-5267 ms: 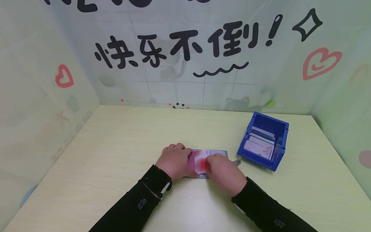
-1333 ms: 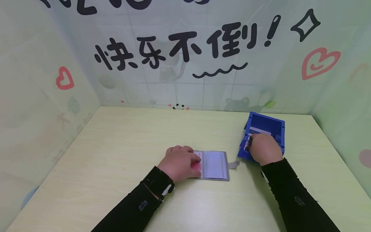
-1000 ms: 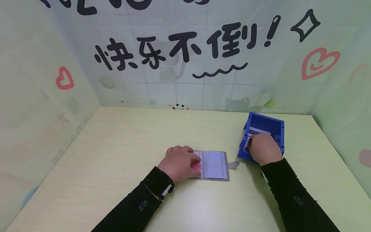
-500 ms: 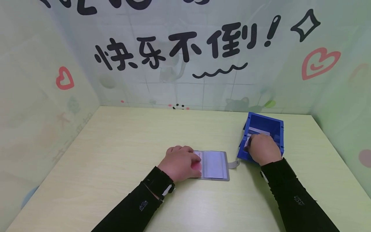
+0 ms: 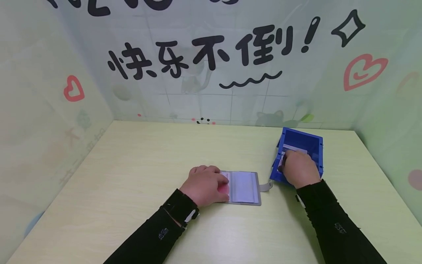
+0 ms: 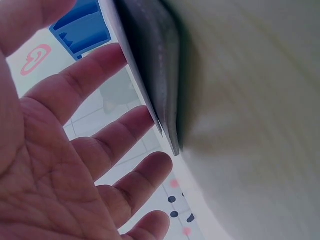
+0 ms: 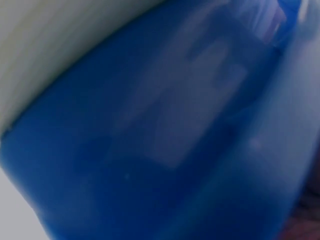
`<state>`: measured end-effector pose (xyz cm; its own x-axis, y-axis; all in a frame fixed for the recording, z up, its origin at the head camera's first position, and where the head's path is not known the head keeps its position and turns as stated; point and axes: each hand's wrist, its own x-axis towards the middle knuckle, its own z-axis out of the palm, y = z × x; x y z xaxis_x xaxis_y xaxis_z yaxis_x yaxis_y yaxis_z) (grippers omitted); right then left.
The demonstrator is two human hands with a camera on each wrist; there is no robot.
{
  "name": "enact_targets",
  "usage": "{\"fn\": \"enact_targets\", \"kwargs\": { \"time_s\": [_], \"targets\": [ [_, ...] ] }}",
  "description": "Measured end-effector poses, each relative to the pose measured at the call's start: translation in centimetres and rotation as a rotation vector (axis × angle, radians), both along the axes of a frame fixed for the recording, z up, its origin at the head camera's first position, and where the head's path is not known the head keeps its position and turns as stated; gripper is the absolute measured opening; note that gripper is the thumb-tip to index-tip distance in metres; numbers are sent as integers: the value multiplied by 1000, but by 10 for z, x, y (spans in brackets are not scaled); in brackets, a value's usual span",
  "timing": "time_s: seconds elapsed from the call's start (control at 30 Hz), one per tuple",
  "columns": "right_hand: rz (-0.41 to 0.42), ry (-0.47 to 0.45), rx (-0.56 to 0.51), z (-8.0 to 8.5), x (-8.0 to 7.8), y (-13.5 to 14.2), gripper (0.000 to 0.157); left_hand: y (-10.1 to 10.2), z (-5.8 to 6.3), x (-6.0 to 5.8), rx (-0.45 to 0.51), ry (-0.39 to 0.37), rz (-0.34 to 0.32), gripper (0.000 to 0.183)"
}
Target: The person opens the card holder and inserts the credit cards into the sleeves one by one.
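A grey card holder (image 5: 244,187) lies spread on the table, clear sleeves up, its strap (image 5: 265,186) sticking out to the right. My left hand (image 5: 205,185) rests on its left side, over a pink card (image 5: 224,188). In the left wrist view the fingers of that hand (image 6: 65,145) are spread, and some fingertips touch the edge of the holder (image 6: 150,65). My right hand (image 5: 300,169) reaches into a blue bin (image 5: 304,138), bent fingers down at the cards (image 5: 295,148). Its fingertips are hidden. The right wrist view shows mostly blurred blue bin wall (image 7: 125,125).
The pale wooden table (image 5: 138,157) ends at a printed backdrop (image 5: 184,84) with black characters and hearts. Side walls (image 5: 392,121) of the same print stand left and right. The bin is at the table's right, beyond the strap.
Some seconds ago my right hand was at the card holder over a pink card; now it is in the bin. The bin has edged slightly left. Over the last second both hands stay almost still.
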<state>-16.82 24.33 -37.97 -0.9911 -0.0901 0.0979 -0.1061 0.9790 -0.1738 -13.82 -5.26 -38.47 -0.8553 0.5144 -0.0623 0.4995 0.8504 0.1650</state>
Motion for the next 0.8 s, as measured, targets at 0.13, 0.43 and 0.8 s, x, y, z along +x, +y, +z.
{"fn": "enact_targets", "kwargs": {
  "time_s": [0.13, 0.43, 0.8],
  "targets": [
    [1, -21, -12, 4, 0, 1, 17, 1, 0, 0, 0, -1, 0, 46],
    [33, -132, -105, 11, -1, 5, 14, 0, 1, 0, 1, -3, 7, 45],
    [16, -193, -186, 12, 0, 9, 22, 0, 1, 0, 6, -8, 3, 46]
  ]
}}
